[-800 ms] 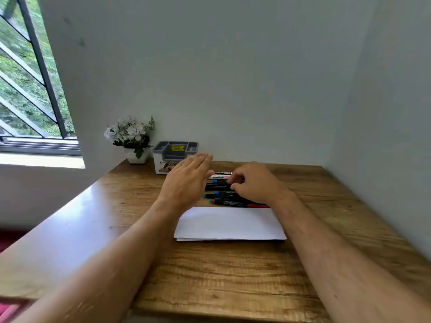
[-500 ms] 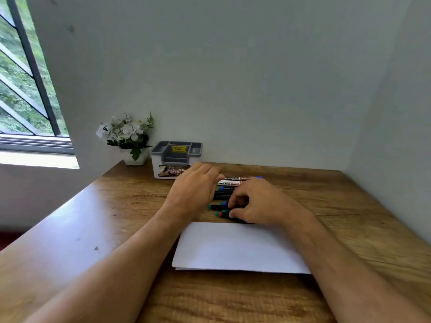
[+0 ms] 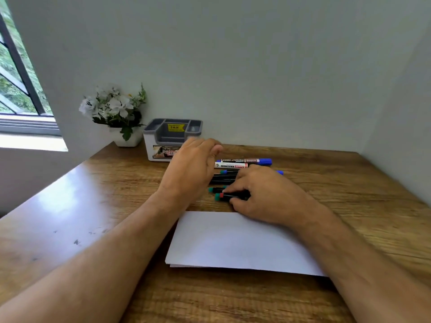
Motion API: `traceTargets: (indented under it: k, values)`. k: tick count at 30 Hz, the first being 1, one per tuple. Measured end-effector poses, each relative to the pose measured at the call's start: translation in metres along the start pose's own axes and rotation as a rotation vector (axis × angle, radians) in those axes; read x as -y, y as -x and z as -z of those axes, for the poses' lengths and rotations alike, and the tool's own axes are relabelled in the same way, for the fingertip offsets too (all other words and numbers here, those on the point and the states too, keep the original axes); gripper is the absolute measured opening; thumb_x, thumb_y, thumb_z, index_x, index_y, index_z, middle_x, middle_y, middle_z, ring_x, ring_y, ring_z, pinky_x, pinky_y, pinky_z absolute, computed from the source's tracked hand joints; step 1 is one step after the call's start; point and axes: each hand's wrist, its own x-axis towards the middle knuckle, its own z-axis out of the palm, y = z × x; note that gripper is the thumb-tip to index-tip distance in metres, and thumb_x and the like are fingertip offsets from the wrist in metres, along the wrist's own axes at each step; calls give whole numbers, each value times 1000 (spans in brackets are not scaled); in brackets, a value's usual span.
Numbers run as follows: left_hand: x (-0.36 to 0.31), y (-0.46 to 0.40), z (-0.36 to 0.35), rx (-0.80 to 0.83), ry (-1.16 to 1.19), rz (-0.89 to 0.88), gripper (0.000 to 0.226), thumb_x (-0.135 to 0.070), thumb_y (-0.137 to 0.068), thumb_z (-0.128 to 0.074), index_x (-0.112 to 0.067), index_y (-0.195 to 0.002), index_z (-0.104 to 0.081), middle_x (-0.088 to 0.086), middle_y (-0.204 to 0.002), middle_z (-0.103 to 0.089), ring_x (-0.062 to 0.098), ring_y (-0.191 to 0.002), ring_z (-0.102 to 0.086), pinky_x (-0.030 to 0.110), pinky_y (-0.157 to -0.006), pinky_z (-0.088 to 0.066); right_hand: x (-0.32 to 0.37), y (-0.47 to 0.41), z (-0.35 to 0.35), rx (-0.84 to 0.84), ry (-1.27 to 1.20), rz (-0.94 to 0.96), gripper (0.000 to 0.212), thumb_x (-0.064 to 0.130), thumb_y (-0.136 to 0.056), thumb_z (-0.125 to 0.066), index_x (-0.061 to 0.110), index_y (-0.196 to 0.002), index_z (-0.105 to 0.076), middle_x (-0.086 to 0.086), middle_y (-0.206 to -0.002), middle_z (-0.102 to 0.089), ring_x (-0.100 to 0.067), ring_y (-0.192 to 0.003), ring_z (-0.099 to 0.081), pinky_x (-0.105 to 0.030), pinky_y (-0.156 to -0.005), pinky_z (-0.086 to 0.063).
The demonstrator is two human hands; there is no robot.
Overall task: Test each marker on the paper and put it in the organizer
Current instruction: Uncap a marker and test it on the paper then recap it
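Observation:
Several markers lie in a row on the wooden desk [image 3: 349,187], just beyond a white sheet of paper [image 3: 233,243]. My right hand [image 3: 263,194] is curled over the near end of the row, its fingers closed around the nearest black marker [image 3: 229,196], which has a green and red end. That marker still rests on the desk. Farther back lies a white marker with a blue cap [image 3: 245,161]. My left hand [image 3: 191,171] hovers at the row's left end, fingers together, holding nothing. The grey and white organizer [image 3: 163,141] stands behind my left hand by the wall.
A small white pot of white flowers [image 3: 116,113] sits left of the organizer in the corner. A window [image 3: 16,89] opens at far left. Walls close the desk at the back and right.
My right hand has slid from the middle of the row to the nearest marker and closed on it. The view has tilted down and moved closer; my left hand stays near the row's left end.

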Motion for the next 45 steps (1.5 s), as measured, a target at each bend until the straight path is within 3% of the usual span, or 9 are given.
traceTargets:
  k: [6,10,18,23,28,32,37,41,45]
  values:
    - [1,-4,-3,-45,45,3,35,-33,-105,-38,-17,-112,-68,-8,-91,-66,11,-90,-52,25,-77,-37,1,-2,4,-176,-58,1,31,36,-76,-60,27,-98,-80,8,-82,-76,-11,-79,-61,-28,-73,-49]
    - [-4,-2,1,-38,72,-22,35,-33,-105,-38,-17,-116,-67,-6,-95,-67,12,-93,-53,27,-77,-39,-2,-5,13,-440,-391,-168,19,33,-77,-71,31,-93,-80,24,-65,-67,3,-62,-60,-7,-56,-41]
    - [-5,3,0,-34,275,-61,40,-40,-105,-34,-21,-120,-66,-10,-109,-69,5,-105,-61,30,-90,-49,-11,-7,41,-825,-1107,-489,4,15,-90,-71,19,-91,-73,0,-78,-74,-5,-55,-63,-18,-50,-50]
    - [-2,2,2,-21,416,24,32,-46,-100,-45,-27,-114,-67,-17,-91,-70,-5,-84,-65,9,-68,-46,-12,-5,37,-796,-1540,-567,7,7,-88,-73,7,-88,-66,-5,-69,-74,-19,-63,-75,-23,-53,-58]
    - [4,-2,3,9,726,223,14,-23,-86,-73,-28,-99,-73,-11,-92,-75,5,-87,-70,16,-71,-54,-20,-5,29,-684,-1690,-606,12,-2,-84,-73,0,-92,-64,-11,-72,-77,-22,-72,-78,-23,-57,-59]
    - [11,-4,6,5,974,358,23,-10,-78,-78,-25,-95,-77,-3,-95,-77,10,-89,-72,20,-75,-55,-27,1,28,-472,-1515,-643,12,-8,-80,-73,0,-81,-63,-16,-75,-76,-24,-67,-76,-22,-52,-59]
    - [13,-6,4,-11,1047,360,21,-10,-82,-73,-27,-94,-78,2,-95,-77,15,-93,-72,22,-76,-56,-18,-1,27,-230,-557,-485,16,12,-81,-74,25,-90,-74,0,-77,-75,-13,-61,-66,-32,-56,-56]
    - [3,-6,2,-16,1202,396,18,-15,-77,-72,-20,-93,-79,9,-96,-76,23,-93,-74,20,-72,-58,0,-13,23,-228,-264,-338,17,34,-95,-58,32,-85,-72,11,-61,-64,-1,-53,-55,-14,-47,-33]
    - [-7,-8,2,-32,1378,455,22,-15,-74,-73,-16,-94,-80,11,-93,-76,17,-84,-74,17,-67,-57,5,-16,20,-230,-332,-323,28,28,-99,-49,23,-79,-68,4,-57,-57,-4,-44,-47,-15,-43,-36]
